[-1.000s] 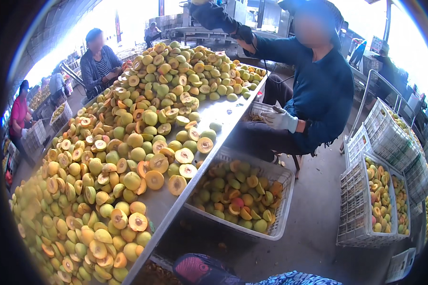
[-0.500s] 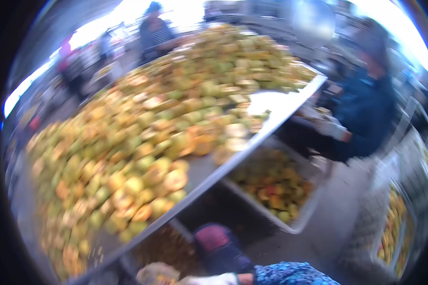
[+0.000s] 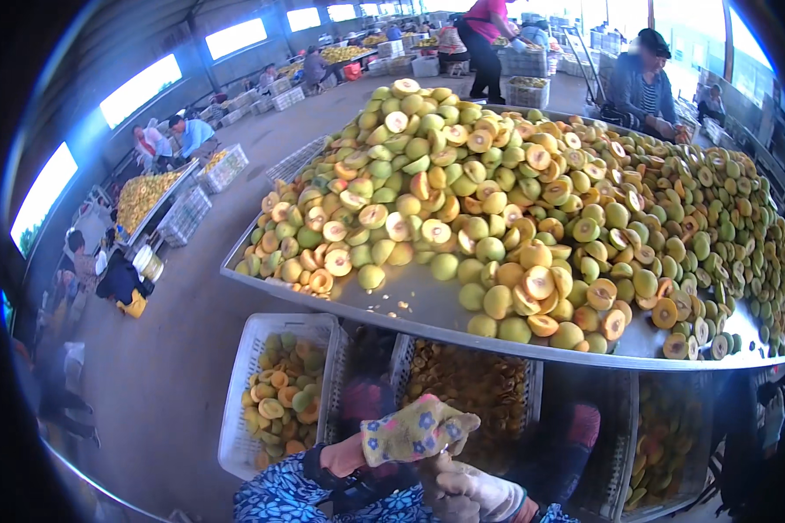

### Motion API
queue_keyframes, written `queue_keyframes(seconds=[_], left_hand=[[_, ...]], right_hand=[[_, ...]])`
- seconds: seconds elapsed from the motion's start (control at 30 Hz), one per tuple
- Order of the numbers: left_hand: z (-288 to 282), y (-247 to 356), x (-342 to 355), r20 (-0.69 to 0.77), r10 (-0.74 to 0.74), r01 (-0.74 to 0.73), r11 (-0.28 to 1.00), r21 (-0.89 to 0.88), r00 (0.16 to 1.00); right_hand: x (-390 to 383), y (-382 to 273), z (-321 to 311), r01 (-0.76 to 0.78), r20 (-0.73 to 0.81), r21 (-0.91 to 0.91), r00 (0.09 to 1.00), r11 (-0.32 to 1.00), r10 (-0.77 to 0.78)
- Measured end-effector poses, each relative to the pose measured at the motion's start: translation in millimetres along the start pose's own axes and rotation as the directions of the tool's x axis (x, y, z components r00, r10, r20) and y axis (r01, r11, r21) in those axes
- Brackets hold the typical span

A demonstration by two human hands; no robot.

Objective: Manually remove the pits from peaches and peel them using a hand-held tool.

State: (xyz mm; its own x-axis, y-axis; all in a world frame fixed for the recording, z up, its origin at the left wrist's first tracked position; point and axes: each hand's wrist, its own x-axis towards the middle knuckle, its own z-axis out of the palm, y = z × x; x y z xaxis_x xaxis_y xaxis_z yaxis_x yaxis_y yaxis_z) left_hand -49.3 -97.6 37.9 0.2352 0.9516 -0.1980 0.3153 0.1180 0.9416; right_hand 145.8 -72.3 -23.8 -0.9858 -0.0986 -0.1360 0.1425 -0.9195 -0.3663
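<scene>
My left hand (image 3: 419, 429), in a pale flower-patterned glove, is closed at the lower middle, above a crate of brown cut pieces (image 3: 462, 383). Just below it my right hand (image 3: 471, 490), in a pale plain glove, is closed with its fingers meeting the left one's; what they grip is too small and hidden to make out. Beyond them a steel table (image 3: 366, 309) bears a big heap of green-yellow fruit (image 3: 497, 192), many halved. A white crate of fruit halves (image 3: 283, 401) stands left of my hands, and another crate of fruit (image 3: 658, 453) is under the table at the right.
A person in dark clothes (image 3: 637, 96) sits across the table; another in pink (image 3: 488, 22) stands behind. At the left are co-workers (image 3: 187, 139) at another fruit-laden table (image 3: 148, 200), stacked crates (image 3: 183, 222) and a white bucket (image 3: 146, 263). Concrete floor (image 3: 157, 366) runs between.
The view has swung leftward, so the table now lies crosswise and the nearby teal-clad co-worker has left the frame. My two hands have come into view, brought together at the lower middle.
</scene>
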Motion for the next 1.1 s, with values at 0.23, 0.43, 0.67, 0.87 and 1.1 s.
queue_keyframes(seconds=[0.23,0.43,0.67,0.87,1.1], left_hand=[[6.8,-14.2,-19.2,-0.175,0.052,-0.070,0.993,-0.093,0.983],[-1.6,-17.8,-21.5,-0.125,0.068,-0.090,0.980,-0.178,0.990],[9.4,-37.5,-3.5,-0.234,0.082,-0.204,0.799,-0.565,0.969],[4.2,-48.2,27.7,-0.452,0.028,-0.413,0.461,-0.786,0.892],[-38.2,-102.9,-69.9,-0.811,0.386,0.426,0.705,0.567,0.440]], right_hand=[[5.3,-19.6,21.0,-0.033,-0.017,-0.252,0.999,0.967,0.030],[5.5,-25.0,44.7,-0.109,-0.072,-0.274,0.993,0.956,0.092],[21.1,-13.0,-9.1,-0.278,0.358,0.279,0.918,0.919,0.170],[30.6,-39.3,14.1,0.029,-0.003,-0.276,1.000,0.961,-0.031],[20.2,10.8,-45.3,-0.318,-0.031,-0.860,0.814,-0.400,-0.580]])
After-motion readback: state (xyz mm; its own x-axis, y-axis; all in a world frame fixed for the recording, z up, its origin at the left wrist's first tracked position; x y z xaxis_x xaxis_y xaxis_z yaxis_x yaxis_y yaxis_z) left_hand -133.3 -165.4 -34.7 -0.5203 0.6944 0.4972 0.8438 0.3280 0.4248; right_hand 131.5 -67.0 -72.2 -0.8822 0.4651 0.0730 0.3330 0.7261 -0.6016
